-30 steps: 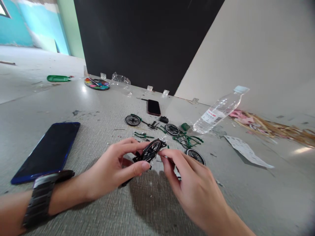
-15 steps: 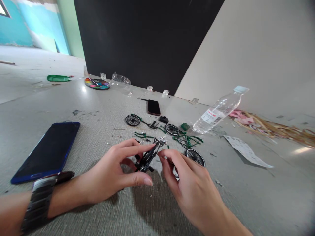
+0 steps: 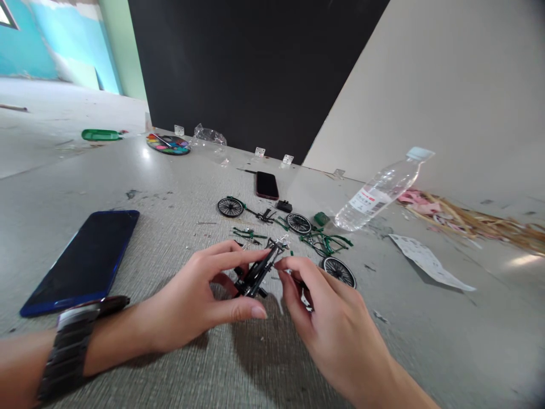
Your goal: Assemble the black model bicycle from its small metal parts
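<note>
My left hand (image 3: 213,289) is closed around a small black model bicycle frame (image 3: 258,271), its index finger along the top and its thumb low in front. Close to the frame's right side, my right hand (image 3: 326,307) is pinched; what sits between its fingertips is too small and hidden to name. Beyond the hands lie miniature bicycle parts: a spoked wheel (image 3: 230,207) with a green piece, a second wheel (image 3: 298,223), a third wheel (image 3: 338,272) partly behind my right hand, a green frame (image 3: 326,243) and thin green pieces (image 3: 249,233).
A large blue-edged phone (image 3: 83,258) lies at left, a smaller phone (image 3: 267,185) farther back. A tilted plastic bottle (image 3: 377,193) and a printed sheet (image 3: 428,261) are at right. A paint palette (image 3: 168,144) and clear plastic wrap (image 3: 208,135) sit near the black panel (image 3: 251,74).
Both hands stay almost where they were, with the black frame in the left. My right fingertips have shifted very slightly beside it. The view has moved a little.
</note>
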### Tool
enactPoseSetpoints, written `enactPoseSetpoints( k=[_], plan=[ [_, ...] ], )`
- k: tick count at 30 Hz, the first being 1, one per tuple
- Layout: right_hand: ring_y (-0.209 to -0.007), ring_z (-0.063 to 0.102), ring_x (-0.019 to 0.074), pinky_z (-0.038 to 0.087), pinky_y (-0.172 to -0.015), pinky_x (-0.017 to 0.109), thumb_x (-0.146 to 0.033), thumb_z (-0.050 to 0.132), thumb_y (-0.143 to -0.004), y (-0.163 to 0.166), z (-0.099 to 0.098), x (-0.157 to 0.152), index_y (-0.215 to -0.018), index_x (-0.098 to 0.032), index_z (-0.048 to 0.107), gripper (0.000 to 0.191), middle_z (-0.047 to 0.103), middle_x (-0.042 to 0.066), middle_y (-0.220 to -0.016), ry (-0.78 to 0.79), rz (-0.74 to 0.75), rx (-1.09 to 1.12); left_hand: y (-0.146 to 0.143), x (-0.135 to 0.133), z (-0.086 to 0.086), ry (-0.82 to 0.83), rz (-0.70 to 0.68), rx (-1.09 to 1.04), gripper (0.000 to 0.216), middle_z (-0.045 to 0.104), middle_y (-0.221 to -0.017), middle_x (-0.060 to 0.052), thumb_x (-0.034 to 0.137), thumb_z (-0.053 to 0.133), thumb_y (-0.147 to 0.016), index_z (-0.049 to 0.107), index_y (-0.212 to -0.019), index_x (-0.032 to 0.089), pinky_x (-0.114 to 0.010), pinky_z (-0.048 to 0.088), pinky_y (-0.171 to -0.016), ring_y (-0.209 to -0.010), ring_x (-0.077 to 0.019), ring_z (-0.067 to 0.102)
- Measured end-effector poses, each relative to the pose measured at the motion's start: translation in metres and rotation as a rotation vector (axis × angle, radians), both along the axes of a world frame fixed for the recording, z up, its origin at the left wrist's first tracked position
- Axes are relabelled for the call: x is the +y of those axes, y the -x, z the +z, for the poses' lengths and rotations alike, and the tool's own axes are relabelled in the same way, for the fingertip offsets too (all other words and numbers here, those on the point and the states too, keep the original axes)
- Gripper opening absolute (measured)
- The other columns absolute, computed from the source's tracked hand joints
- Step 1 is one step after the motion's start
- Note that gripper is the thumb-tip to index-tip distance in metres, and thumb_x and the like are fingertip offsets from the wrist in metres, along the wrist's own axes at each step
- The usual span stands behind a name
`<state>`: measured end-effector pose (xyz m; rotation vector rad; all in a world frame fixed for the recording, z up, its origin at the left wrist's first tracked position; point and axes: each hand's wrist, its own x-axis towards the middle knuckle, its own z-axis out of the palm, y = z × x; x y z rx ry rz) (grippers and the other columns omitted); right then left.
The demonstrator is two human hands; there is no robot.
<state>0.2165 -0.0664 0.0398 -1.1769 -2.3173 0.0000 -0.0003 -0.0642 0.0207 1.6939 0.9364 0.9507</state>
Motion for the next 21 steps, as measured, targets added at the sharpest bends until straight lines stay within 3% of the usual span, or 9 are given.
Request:
enactPoseSetpoints(
  k=[17,21],
  plan=[
    [-0.061,0.066,0.0187,0.048,-0.055,0.030,-0.029,0.036,-0.104,0.0007,0.0019,0.0022,-0.104,-0.021,0.054,0.020,0.068,0.002,-0.074,0.146,-0.035,-0.001,0.0006,0.0004,-0.0003,-0.032,0.010,0.028,0.057,0.059,-0.106,-0.004,0.041,0.076,-0.081,0.060,-0.135,0.031,-0.030,0.058,-0.079,-0.094,-0.0195,0.061],
    [-0.060,0.063,0.0174,0.046,-0.053,0.029,-0.033,0.041,-0.102,0.0003,0.0016,0.0025,-0.099,-0.022,0.050,0.015,0.066,0.001,-0.076,0.187,-0.045,0.023,0.0008,0.0000,0.0007,-0.041,-0.005,0.044,0.053,0.060,-0.106,-0.004,0.041,0.075,-0.083,0.061,-0.134,0.032,-0.029,0.057,-0.080,-0.095,-0.0194,0.062]
  ],
)
